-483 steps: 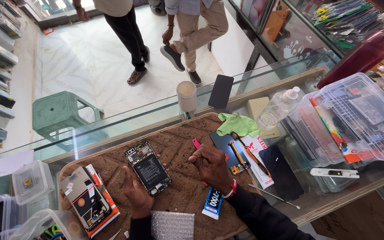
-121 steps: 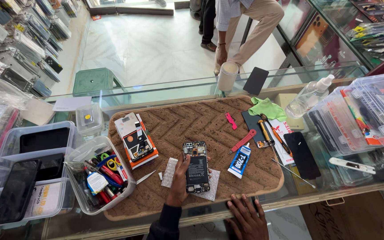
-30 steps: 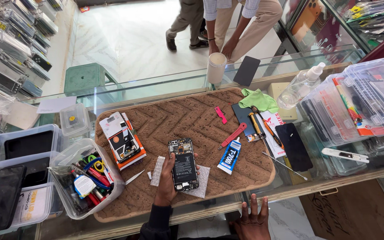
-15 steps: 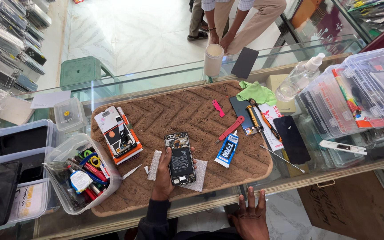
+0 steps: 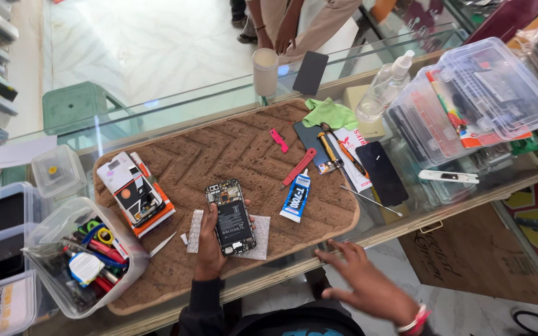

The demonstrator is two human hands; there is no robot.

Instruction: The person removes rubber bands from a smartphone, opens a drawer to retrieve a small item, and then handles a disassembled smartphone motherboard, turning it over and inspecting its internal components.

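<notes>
Left hand [image 5: 208, 249] lying on the brown mat [image 5: 231, 143], fingers curled around the near left edge of the opened phone [image 5: 230, 217], thumb side against its frame: a light grip, back cover off, battery and board facing up. Phone flat on a white cloth [image 5: 261, 239], just right of the fingers. Immediately left of the knuckles, a small white strip [image 5: 195, 222]; beyond it a thin blade-like tool [image 5: 162, 244], hard to identify at this size. Farther left, a stack of orange and white boxes [image 5: 136, 193] and a clear tub [image 5: 82, 261] of coloured tools.

Right hand [image 5: 363, 279] off the mat, fingers [image 5: 333, 253] spread open and holding nothing, tips at or just above the counter's front edge; contact with the edge not certain. Red band at the wrist.

Up from the right fingertips, a blue and white glue tube [image 5: 296, 196], then a red pry tool [image 5: 299, 168] and a small pink pick [image 5: 278, 140]. Farther out, a thin metal rod [image 5: 372, 200], a black panel [image 5: 381, 173], screwdrivers [image 5: 330, 149], green cloth [image 5: 330, 113], spray bottle [image 5: 384, 90] and clear lidded boxes [image 5: 481, 93]. Across the glass counter, a paper cup [image 5: 265, 71] and another person's hands [image 5: 281, 37].
</notes>
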